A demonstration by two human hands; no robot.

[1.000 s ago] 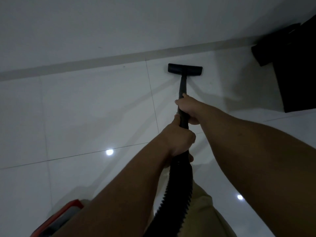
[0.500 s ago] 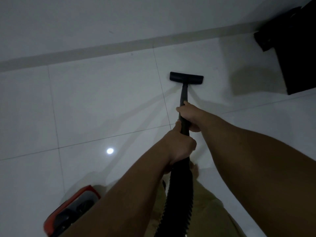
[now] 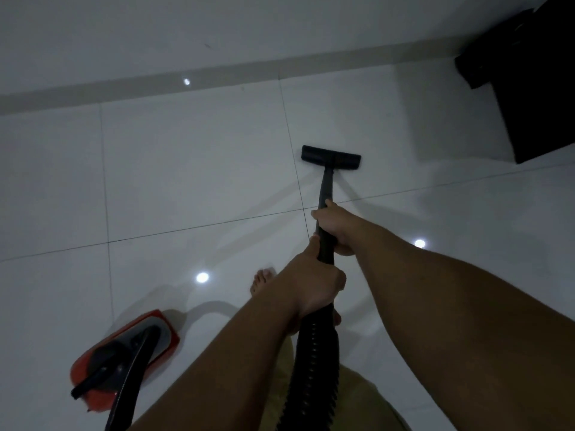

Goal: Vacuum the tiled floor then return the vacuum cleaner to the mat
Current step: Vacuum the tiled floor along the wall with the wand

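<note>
Both my arms reach forward, my right hand (image 3: pixel 334 227) wrapped round the wand (image 3: pixel 325 194) ahead of my left hand (image 3: pixel 314 284) gripping where the hose (image 3: pixel 314 368) begins (its lower end cut off), nozzle (image 3: pixel 331 158) flat on the tiled floor (image 3: pixel 193 181), vacuum cleaner (image 3: pixel 124 353) at my left.

a dim, grey-blue indoor view with low contrast and soft grain. the glossy tiled floor (image 3: pixel 186 169) mirrors overhead lights as three small white glare spots, at 11 o'clock, 7 o'clock and 3 o'clock from centre. faint, soft shadows fan out across the tiles from the vacuum head (image 3: pixel 331 158), whose edges are slightly motion-blurred. dark furniture (image 3: pixel 541 88) at 2 o'clock shows almost no detail. wide-angle distortion bows the baseboard (image 3: pixel 217 76) and stretches the forearms toward the lower edge.
</note>
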